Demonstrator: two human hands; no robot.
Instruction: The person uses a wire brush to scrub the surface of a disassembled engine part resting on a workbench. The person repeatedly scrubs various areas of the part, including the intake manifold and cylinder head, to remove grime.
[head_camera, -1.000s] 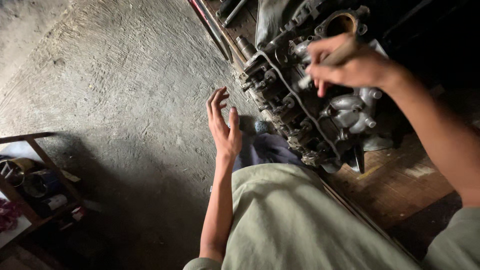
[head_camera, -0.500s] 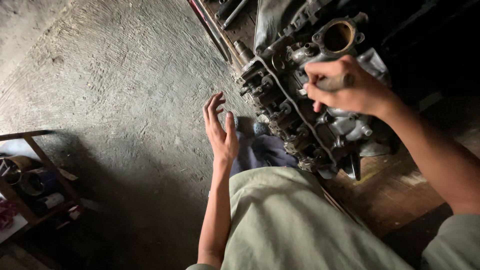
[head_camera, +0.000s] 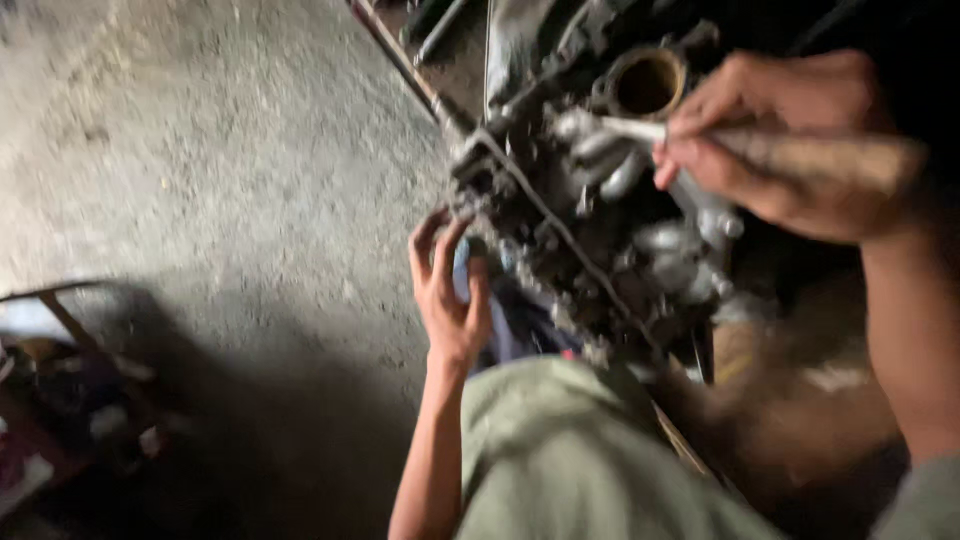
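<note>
A: Count of hands in view?

B: Two. Right hand (head_camera: 775, 140), fingers closed round one pale, slender tool (head_camera: 700, 135); its tip lies against the top of the engine block (head_camera: 600, 230). Left hand (head_camera: 450, 290) is wide, fingers spread, holding nothing, at the near left edge of the block; contact with it cannot be told.

A: Engine blocks?

B: One, greasy, dark. One round bore (head_camera: 648, 85) on top, just left of the right hand. Frame blurred; smaller parts not countable.

A: Where does it sit?

B: Beside the grey concrete floor (head_camera: 200, 150), above the green-clad knee (head_camera: 570, 460). One cluttered rack (head_camera: 60, 390) at lower left, well apart.
</note>
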